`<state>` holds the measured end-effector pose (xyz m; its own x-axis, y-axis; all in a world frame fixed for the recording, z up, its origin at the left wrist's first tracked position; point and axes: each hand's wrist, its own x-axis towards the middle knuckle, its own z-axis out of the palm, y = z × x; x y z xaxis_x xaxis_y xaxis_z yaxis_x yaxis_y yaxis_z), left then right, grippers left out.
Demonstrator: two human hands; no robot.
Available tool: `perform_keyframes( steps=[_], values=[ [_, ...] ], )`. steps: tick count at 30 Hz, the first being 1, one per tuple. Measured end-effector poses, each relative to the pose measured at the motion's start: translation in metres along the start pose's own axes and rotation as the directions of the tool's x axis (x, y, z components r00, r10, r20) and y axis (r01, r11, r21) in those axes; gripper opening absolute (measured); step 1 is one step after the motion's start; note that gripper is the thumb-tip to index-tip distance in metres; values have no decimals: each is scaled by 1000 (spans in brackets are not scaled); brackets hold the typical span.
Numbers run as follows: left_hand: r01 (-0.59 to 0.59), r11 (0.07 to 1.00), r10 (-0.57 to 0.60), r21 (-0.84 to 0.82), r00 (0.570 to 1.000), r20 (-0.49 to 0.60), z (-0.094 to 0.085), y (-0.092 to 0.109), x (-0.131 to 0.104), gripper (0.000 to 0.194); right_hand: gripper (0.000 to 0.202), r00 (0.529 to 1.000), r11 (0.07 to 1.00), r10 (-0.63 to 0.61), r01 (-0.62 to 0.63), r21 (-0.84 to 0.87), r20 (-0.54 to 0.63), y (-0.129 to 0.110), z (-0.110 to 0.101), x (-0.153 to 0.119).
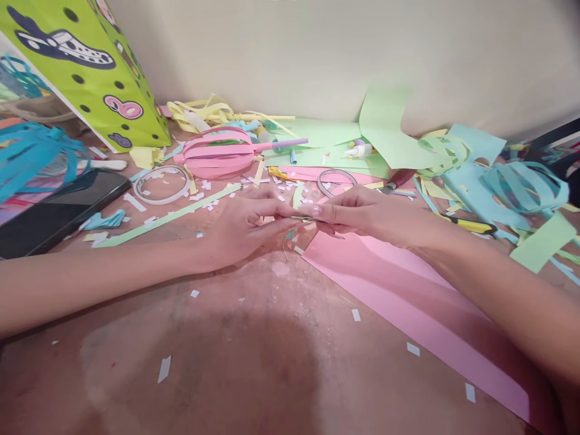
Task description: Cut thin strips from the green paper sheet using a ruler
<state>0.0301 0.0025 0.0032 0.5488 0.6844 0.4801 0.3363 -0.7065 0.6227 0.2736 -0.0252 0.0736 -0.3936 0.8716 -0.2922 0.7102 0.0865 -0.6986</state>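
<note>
My left hand reaches in from the left, its thumb and fingers brought together at the table's middle. What they pinch is too small to make out. My right hand meets it from the right, closed around a thin metal tool whose kind is mostly hidden by the fingers. Below the fingertips lie a small teal scrap and a white strip. Beneath my right hand and forearm spreads a large pink paper sheet. A pale green paper strip lies beyond my left forearm.
A pink paper lantern lies at the back, beside a tape roll. A dark phone and green patterned bag stand left. Blue paper lantern, yellow cutter and green sheets lie right. White scraps are scattered about.
</note>
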Motion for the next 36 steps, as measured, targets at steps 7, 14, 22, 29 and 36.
perform_keyframes(
  steps=[7,14,22,29,36],
  values=[
    [-21,1000,21,-6,1000,0,1,-1,1,35,70,997,996,76,-76,-56,2,-3,2,0],
    [-17,999,17,35,1000,22,-1,-1,1,33,67,999,998,48,-47,-28,24,-6,4,-1],
    [-34,999,34,-2,999,-4,-1,-1,-1,27,65,999,997,-29,26,78,34,1,-4,-1],
    [-69,998,69,-13,998,-15,0,-2,-1,25,63,959,710,-285,213,671,-2,42,13,27],
    [-431,898,438,87,891,-117,-29,-4,29,20,66,934,499,-350,252,829,-73,54,23,42]
  ],
)
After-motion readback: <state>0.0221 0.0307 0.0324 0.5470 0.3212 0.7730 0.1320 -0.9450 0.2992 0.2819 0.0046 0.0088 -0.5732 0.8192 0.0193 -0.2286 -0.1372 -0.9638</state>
